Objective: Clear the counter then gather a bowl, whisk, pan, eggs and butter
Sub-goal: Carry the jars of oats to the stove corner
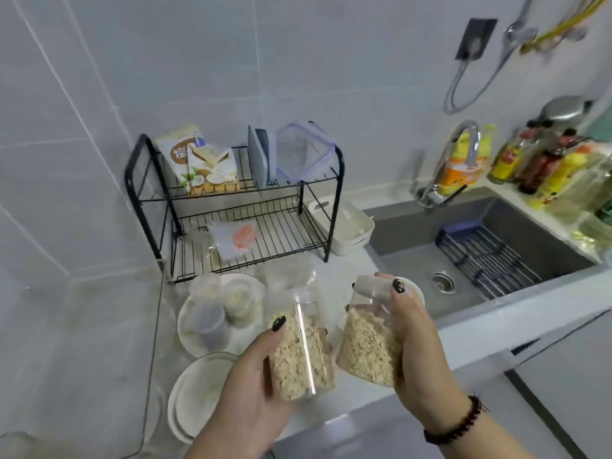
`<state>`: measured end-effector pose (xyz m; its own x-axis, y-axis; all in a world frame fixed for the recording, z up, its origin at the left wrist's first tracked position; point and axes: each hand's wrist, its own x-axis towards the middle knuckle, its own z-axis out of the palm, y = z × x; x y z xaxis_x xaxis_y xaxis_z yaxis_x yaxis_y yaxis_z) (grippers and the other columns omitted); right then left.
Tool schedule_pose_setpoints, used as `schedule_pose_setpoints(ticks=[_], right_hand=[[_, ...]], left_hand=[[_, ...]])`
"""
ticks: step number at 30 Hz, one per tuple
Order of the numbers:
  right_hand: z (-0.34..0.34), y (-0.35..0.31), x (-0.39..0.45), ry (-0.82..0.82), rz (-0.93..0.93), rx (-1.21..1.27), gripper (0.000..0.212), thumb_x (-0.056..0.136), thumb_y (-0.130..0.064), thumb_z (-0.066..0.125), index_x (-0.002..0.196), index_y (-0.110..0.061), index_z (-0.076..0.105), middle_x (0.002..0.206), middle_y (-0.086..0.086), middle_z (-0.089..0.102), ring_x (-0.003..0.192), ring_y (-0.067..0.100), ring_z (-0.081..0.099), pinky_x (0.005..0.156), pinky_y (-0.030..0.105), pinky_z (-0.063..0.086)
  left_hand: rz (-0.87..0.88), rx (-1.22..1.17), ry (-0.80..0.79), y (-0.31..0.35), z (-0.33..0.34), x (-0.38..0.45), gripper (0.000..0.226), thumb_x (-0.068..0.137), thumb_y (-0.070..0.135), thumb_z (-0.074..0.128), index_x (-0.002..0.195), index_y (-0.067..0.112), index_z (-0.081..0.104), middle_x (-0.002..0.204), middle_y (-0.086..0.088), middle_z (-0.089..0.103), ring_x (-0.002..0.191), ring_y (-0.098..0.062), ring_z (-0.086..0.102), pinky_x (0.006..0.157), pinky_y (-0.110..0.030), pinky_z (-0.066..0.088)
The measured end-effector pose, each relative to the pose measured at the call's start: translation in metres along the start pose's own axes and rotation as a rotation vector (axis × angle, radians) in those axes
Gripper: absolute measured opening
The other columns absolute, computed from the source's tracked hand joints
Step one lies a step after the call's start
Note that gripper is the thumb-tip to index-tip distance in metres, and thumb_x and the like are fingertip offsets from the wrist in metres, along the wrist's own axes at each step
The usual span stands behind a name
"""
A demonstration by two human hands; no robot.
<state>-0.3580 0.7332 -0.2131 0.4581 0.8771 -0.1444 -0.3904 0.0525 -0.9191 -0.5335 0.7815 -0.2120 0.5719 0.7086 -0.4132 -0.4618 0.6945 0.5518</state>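
Observation:
My left hand [246, 385] grips a clear plastic jar of oat flakes [299, 356], held above the counter's front edge. My right hand [414, 332] grips a second clear jar of oats [366, 346] with a pale lid, just right of the first. Both jars are lifted off the pale counter [99, 342]. A white plate [198, 329] behind the left jar carries two small lidded plastic cups. Another white plate [195, 399] lies nearer me on the left. No whisk, pan, eggs or butter is visible.
A black two-tier wire rack [231, 207] stands at the back with food packets, a grey board and a clear box. A white caddy [344, 226] sits beside it. The grey sink [463, 246], with a dark drainer and a tap, lies right; bottles line the far ledge.

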Motion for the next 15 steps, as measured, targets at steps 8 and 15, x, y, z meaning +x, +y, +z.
schedule_pose_setpoints(ticks=[8, 15], right_hand=[[-0.135, -0.061, -0.043, 0.184, -0.023, 0.016, 0.068, 0.070, -0.054, 0.065, 0.121, -0.010, 0.058, 0.108, 0.018, 0.068, 0.100, 0.037, 0.066, 0.086, 0.055, 0.054], [-0.236, -0.110, -0.095, 0.419, -0.139, 0.052, 0.055, 0.074, -0.042, 0.066, 0.119, -0.013, 0.055, 0.087, 0.011, 0.072, 0.072, 0.024, 0.071, 0.062, 0.038, 0.057]], left_hand=[[-0.105, 0.068, -0.102, -0.100, 0.107, 0.029, 0.065, 0.054, 0.032, 0.075, 0.112, 0.002, 0.068, 0.101, -0.024, 0.068, 0.083, -0.036, 0.065, 0.077, -0.043, 0.048], [-0.263, 0.218, -0.288, -0.189, 0.199, 0.050, 0.051, 0.067, 0.032, 0.063, 0.108, 0.002, 0.068, 0.093, -0.023, 0.068, 0.078, -0.034, 0.066, 0.075, -0.042, 0.049]])
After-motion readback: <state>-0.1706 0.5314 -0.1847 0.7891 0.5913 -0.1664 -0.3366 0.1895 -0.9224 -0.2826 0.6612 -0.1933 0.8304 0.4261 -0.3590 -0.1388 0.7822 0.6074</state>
